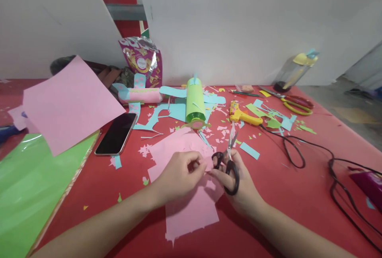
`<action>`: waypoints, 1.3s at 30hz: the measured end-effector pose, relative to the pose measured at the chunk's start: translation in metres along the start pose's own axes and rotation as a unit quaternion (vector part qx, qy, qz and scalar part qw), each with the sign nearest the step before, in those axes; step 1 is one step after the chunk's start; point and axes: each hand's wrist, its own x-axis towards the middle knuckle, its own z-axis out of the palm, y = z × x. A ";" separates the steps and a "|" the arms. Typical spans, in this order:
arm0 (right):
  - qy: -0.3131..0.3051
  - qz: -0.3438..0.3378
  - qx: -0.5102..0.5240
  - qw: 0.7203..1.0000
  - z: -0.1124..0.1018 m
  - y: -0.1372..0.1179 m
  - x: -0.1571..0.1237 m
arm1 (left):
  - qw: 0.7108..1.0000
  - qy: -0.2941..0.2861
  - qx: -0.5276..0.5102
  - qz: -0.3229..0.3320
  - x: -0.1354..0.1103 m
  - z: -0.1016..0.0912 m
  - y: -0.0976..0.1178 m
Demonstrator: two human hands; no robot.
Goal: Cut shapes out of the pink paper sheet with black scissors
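Note:
My left hand (182, 174) is closed in a pinch on a small piece of pink paper (208, 163). Close beside it, my right hand (241, 186) holds black-handled scissors (232, 172), blades pointing away from me; its fingertips also reach the small pink piece. Beneath both hands lies cut pink paper (191, 210) with ragged edges. Just beyond stands a green paper-covered tube (195, 100) with light blue wings. A pink tube model (143, 95) with blue fins lies to its left.
A black phone (116, 134), a large pink sheet (73, 106) and green sheets (38, 182) lie left. At right are a yellow glue gun (246, 118) with a black cord (313, 142), larger scissors (294, 102), a clear bottle (294, 73) and paper scraps (250, 150). A snack bag (143, 61) stands behind.

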 end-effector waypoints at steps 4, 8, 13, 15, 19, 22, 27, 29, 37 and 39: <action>0.014 0.007 -0.022 1.000 0.000 0.000 -0.001 | 1.000 -0.003 0.013 0.008 -0.003 0.007 -0.001; 0.022 0.007 -0.031 0.999 0.000 -0.001 -0.001 | 1.000 -0.014 -0.007 -0.002 -0.004 0.009 -0.002; 0.009 -0.008 -0.024 1.000 0.000 0.000 0.000 | 0.999 -0.010 -0.032 -0.001 -0.005 0.012 -0.003; 0.009 -0.017 -0.020 1.000 -0.001 0.000 0.001 | 0.999 -0.005 -0.037 0.002 -0.004 0.013 -0.003; 0.010 -0.024 -0.012 1.000 -0.001 0.000 0.001 | 0.999 -0.009 -0.051 -0.002 -0.003 0.015 -0.003; 0.020 -0.033 -0.021 0.999 -0.001 -0.001 0.000 | 0.998 -0.022 -0.058 -0.005 -0.004 0.016 -0.003; 0.022 -0.035 -0.028 0.999 -0.002 -0.001 0.001 | 0.997 -0.040 -0.067 -0.002 -0.004 0.016 -0.006; 0.020 -0.034 -0.025 0.999 -0.001 -0.001 0.001 | 0.997 -0.052 -0.057 0.005 -0.003 0.015 -0.006; 0.010 -0.029 -0.023 0.999 -0.001 -0.003 0.000 | 0.997 -0.072 -0.037 0.020 -0.001 0.011 -0.007; 0.010 -0.027 -0.020 0.999 0.000 -0.002 0.000 | 0.997 -0.069 -0.027 0.028 -0.001 0.009 -0.007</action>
